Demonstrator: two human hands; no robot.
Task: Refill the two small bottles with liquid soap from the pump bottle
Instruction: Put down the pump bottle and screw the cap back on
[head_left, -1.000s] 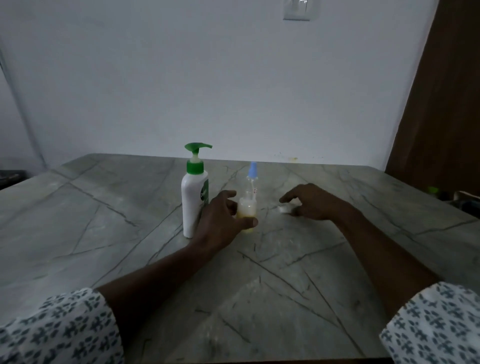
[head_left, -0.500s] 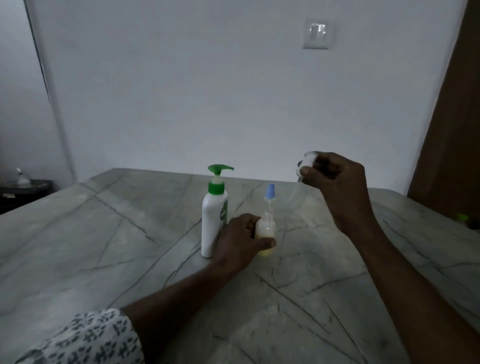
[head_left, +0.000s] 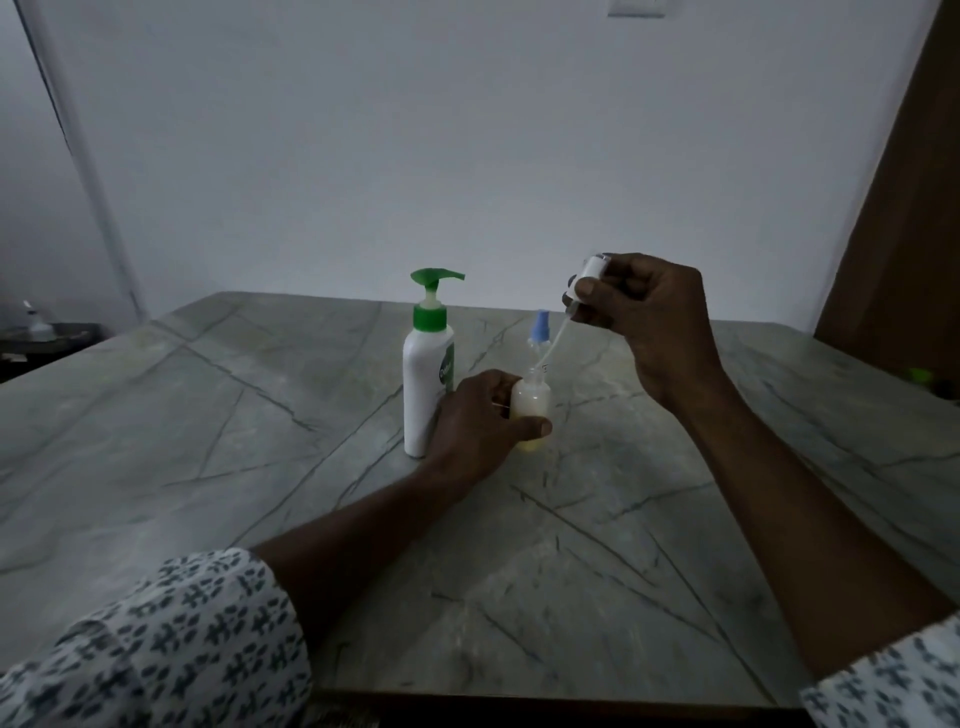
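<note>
Grey-green marble, veined with dark lines, makes up the tabletop (head_left: 675, 519) you are working over. Your left hand (head_left: 480, 421) rests on it with its fingers (head_left: 530, 428) wrapped around a small translucent plastic bottle (head_left: 530, 402), which stands upright, uncapped, with pale yellowish liquid inside. The thumb crosses the front of the bottle low down, and the other fingers curl behind it.

Your right hand (head_left: 644, 312) is raised above and to the right of that bottle, clear of the tabletop. Its fingers pinch a small white spray cap (head_left: 584, 280) between thumb and forefinger. A thin clear dip tube (head_left: 553, 343) hangs from the cap and slants down to the left, its lower end at the open neck of the held bottle; whether the tip is inside the neck cannot be told.

Just left of your left hand stands a tall white pump bottle with a green collar and green pump head (head_left: 428, 374), upright, its side touching or nearly touching the back of your hand. Behind the held bottle stands a second small clear bottle with a blue cap (head_left: 541, 332), mostly hidden by it. Both your sleeves are white with a dark printed pattern.
</note>
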